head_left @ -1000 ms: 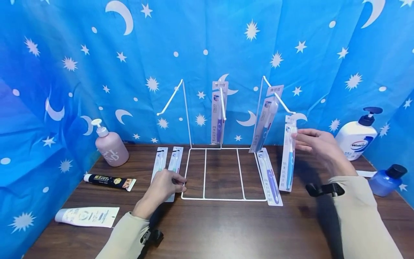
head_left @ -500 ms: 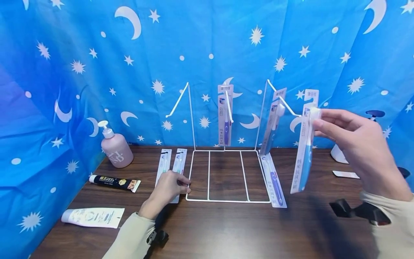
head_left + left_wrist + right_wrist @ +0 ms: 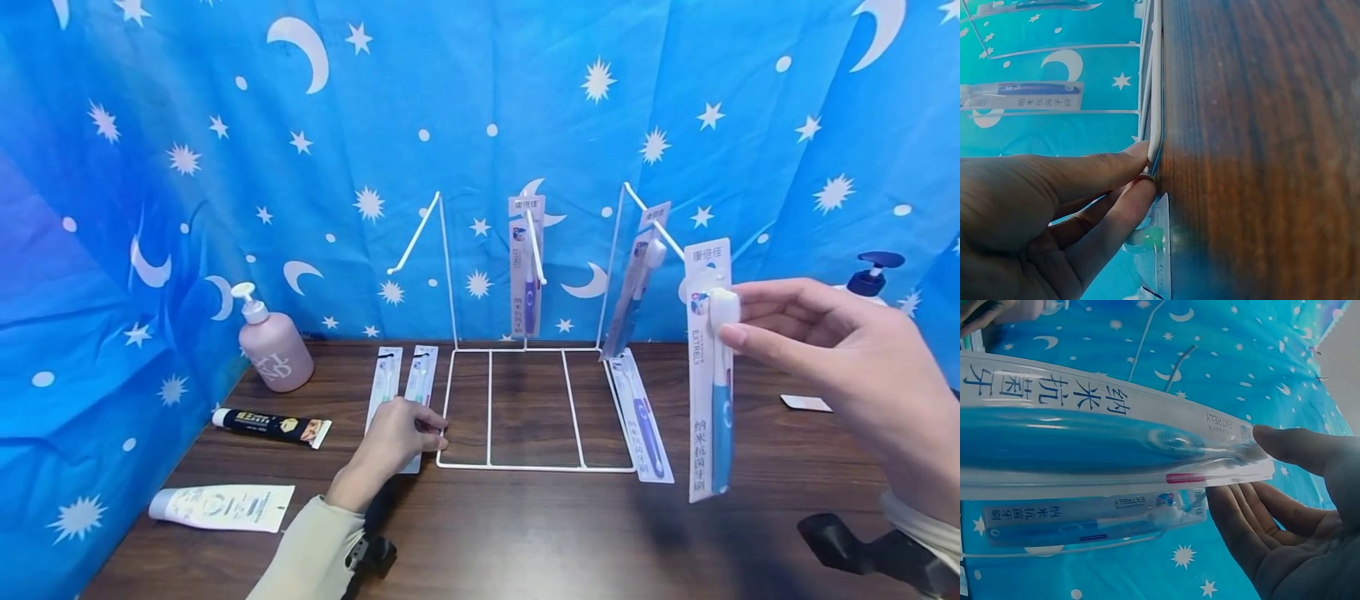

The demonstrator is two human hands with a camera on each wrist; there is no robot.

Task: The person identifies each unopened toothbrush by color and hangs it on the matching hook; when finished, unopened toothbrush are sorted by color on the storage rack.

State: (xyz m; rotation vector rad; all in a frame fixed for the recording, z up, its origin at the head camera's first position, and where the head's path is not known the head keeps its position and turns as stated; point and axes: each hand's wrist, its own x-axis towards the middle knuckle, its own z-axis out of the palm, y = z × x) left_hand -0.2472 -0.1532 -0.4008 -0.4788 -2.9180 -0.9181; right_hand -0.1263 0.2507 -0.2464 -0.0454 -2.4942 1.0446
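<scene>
My right hand (image 3: 840,358) pinches a blue toothbrush in its blister pack (image 3: 722,433) near the brush head, upright above the table. Its card top overlaps the tip of the right hook in the head view. At the left front of the white wire display rack (image 3: 525,469), my left hand (image 3: 390,437) pinches the base wire between thumb and fingers, as the left wrist view shows. A packaged purple toothbrush (image 3: 529,292) hangs on the middle hook, and a packaged blue toothbrush (image 3: 1079,531) on the right one. The left hook (image 3: 414,233) carries nothing.
Two packaged toothbrushes (image 3: 384,379) lie left of the rack, one purple pack (image 3: 647,425) along its right side. Farther left are a pink pump bottle (image 3: 276,354), a black toothpaste tube (image 3: 270,425) and a white tube (image 3: 225,507). Behind the right hand stands another pump bottle (image 3: 870,279).
My right hand has lifted the packaged blue toothbrush from the rack's right side, brought it nearer and turned its front toward the head camera. The left hand stays at the rack's base.
</scene>
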